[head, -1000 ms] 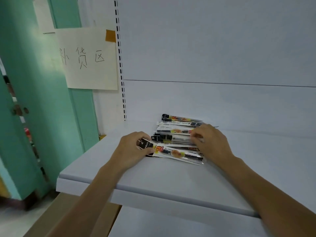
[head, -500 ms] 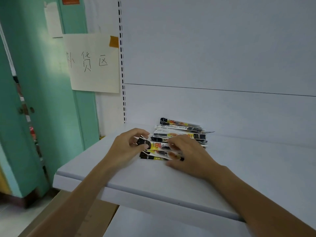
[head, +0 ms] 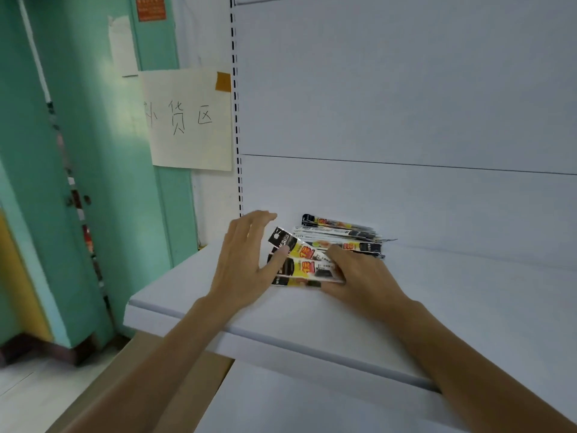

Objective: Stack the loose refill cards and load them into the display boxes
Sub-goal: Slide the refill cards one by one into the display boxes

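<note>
Several loose refill cards [head: 338, 237], long narrow packs printed black, yellow and white, lie fanned on the white shelf [head: 312, 320] near its back wall. My left hand [head: 246, 260] stands on edge at the cards' left ends, fingers straight, thumb touching the nearest cards. My right hand [head: 359, 273] grips the front few cards [head: 304, 264], fingers curled over them. No display box is in view.
The white shelf back panel [head: 390, 104] rises behind the cards. A paper sign [head: 187, 120] with handwriting hangs at the left beside a green door frame [head: 93, 151]. A brown cardboard surface [head: 150, 385] sits below the shelf edge.
My right hand has slid from the right ends of the cards toward the front left and closed on the front cards. My left hand has opened and stands against the left ends.
</note>
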The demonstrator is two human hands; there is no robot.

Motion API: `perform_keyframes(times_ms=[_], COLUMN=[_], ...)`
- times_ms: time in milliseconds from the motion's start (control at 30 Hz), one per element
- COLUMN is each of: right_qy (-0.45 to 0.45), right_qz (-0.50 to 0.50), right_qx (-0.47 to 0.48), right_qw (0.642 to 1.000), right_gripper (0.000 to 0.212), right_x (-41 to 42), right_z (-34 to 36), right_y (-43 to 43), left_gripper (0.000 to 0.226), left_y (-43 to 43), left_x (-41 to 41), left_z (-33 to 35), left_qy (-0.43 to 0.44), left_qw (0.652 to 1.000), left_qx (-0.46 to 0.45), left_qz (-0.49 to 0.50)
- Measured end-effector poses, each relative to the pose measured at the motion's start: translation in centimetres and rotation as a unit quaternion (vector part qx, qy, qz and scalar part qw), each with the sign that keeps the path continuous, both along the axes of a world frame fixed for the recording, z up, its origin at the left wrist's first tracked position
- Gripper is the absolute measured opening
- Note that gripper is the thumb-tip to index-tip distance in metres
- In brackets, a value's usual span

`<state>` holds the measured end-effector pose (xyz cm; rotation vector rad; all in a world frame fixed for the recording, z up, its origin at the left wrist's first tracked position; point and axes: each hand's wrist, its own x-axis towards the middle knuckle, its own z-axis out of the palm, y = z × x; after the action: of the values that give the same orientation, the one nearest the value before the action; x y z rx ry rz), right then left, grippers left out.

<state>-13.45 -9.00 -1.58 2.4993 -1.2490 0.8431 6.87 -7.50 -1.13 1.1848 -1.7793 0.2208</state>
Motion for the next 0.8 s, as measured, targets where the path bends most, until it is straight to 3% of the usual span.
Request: perform_keyframes(times_ms=[67,167,267,333,433,567,633,700,800], right_qy=[-0.051,-0.220,-0.347,-0.306,-0.145,-0.002,0.023,0.043,-0.053], right_qz=[-0.011,0.004,0.001,-0.024,-0.068,-0.053,-0.023,-0.040,-0.095], right_qx=[0.023,0.062,0.108,0.146,0.144,0.109,0.114,0.108,0.100], right_qw=[0.998,0.974,0.932,0.941,0.977,0.993,0.993,0.992,0.989], right_gripper=[0.037,0.018,0.032,0.028,0.021,0.033,0.038,0.047,0.055], right_x=[0.0,0.2,0.3,0.0,-0.7,-1.2,-1.8,-3.2,-6.3], right_z=[0.7,2.4,3.2,2.6,1.0,1.7,2.4,3.0,2.9], right_y=[0.3,0.2,0.0,0.0,0.3,1.0,1.5,1.7,2.1], left_gripper=[0.057,0.060,0.063,0.063,0.059,0.055,0.041,0.027,0.019], left_y=[0.5,0.6,0.7,1.0,1.3,-0.9,-1.4,-1.5,-1.7], left_x=[-0.9,-1.6,-1.6,-2.0,-3.2,-3.8,-4.2,-4.7,-5.1], left_z=[0.7,1.0,1.6,2.5,3.1,1.5,0.9,0.7,1.0], left_qy=[0.039,0.086,0.080,0.025,-0.122,-0.360,-0.377,-0.330,-0.260], left_qw=[0.998,0.994,0.994,0.993,0.969,0.930,0.926,0.943,0.959], left_qx=[-0.023,-0.013,-0.044,-0.116,-0.215,-0.078,0.002,0.043,0.111], left_qz=[-0.036,-0.064,-0.057,-0.018,-0.013,-0.014,-0.002,-0.016,-0.037])
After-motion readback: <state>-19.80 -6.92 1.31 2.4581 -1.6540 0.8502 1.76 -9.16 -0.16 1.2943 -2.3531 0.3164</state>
